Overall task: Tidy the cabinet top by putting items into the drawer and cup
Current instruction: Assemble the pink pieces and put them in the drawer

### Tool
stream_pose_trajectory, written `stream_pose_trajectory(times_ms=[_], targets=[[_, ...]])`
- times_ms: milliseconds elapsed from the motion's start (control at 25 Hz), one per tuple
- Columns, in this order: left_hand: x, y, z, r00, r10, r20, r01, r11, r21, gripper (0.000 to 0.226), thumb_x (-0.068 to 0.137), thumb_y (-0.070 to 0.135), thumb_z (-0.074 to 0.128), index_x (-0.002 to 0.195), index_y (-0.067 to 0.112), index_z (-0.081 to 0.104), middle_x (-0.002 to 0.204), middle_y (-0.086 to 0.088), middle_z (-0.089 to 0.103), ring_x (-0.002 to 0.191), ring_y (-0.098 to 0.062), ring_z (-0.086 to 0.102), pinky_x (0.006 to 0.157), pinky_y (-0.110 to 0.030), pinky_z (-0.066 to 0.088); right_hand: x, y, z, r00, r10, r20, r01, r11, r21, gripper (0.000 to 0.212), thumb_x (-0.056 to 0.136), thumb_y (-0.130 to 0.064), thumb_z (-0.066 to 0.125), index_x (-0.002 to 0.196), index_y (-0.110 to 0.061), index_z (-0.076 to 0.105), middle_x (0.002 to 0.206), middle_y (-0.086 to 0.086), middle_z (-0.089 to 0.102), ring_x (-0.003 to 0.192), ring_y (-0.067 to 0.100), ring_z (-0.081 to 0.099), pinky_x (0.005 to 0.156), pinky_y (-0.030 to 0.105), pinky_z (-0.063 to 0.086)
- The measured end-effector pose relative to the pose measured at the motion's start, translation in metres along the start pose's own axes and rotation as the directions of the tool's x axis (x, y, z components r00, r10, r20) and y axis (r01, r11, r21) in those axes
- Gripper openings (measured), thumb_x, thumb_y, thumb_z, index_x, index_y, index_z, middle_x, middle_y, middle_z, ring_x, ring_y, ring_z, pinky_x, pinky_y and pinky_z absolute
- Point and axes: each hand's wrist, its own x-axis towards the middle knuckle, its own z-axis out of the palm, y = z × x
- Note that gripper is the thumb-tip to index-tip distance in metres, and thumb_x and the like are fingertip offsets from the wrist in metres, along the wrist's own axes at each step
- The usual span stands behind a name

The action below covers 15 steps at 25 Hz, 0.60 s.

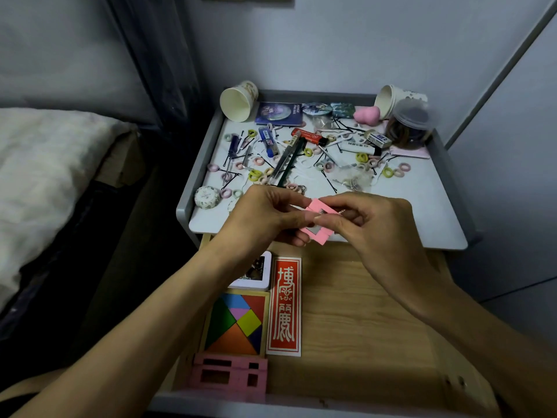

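Observation:
My left hand (pixel 265 215) and my right hand (pixel 370 224) both pinch a small pink wooden frame piece (pixel 321 221) above the front edge of the cabinet top (pixel 422 206). Below them the wooden drawer (pixel 361 312) stands open. It holds a colourful tangram box (pixel 238 322), a red card with white characters (pixel 284 306), a white-framed box (pixel 256 274) and another pink wooden frame (pixel 230 377). One paper cup (pixel 238 101) lies tipped at the back left, a second paper cup (pixel 388 99) at the back right.
The cabinet top is strewn with several hair rings, hairpins, pens (pixel 289 158), a red tube (pixel 309 136), a pink sponge (pixel 366 113), a clear lidded jar (pixel 411 125), an eraser (pixel 379 139) and a round floral tin (pixel 206 197). A bed lies to the left, walls behind and right.

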Motion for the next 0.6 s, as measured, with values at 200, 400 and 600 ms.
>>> stream_pose_trajectory(times_ms=[200,400,600], targets=[[-0.0012,0.0021,-0.0036,1.0,-0.02,-0.021,0.019,0.999,-0.038,0.017,0.084,0.003,0.068,0.1,-0.001,0.071,0.072,-0.015,0.072,0.052,-0.015,0.063,0.056,-0.022,0.058,-0.0002,0.002,0.0021,0.996,-0.062,0.059,0.068,0.993,-0.098,0.047,0.074,-0.025,0.082,0.118,-0.016,0.07,0.1,-0.005,0.066,0.082,0.006,0.059,0.069,0.015,0.05],[-0.0018,0.0031,-0.0071,0.998,-0.039,-0.042,0.036,0.998,-0.057,0.018,0.083,0.003,0.068,0.1,-0.001,0.071,0.083,-0.021,0.073,0.053,-0.016,0.064,0.056,-0.022,0.058,-0.0012,0.003,0.0034,0.989,-0.096,0.113,0.113,0.982,-0.154,0.066,0.069,-0.022,0.087,0.129,-0.013,0.062,0.098,-0.002,0.055,0.075,0.006,0.052,0.071,0.01,0.046],[-0.0038,0.0046,-0.0072,0.998,-0.044,-0.05,0.041,0.997,-0.061,0.018,0.083,0.003,0.068,0.1,-0.003,0.071,0.086,-0.024,0.072,0.054,-0.016,0.065,0.056,-0.022,0.058,-0.0027,0.002,0.0041,0.989,-0.101,0.106,0.12,0.974,-0.191,0.065,0.07,-0.025,0.086,0.128,-0.012,0.062,0.1,0.0,0.06,0.081,0.007,0.054,0.07,0.007,0.045]])
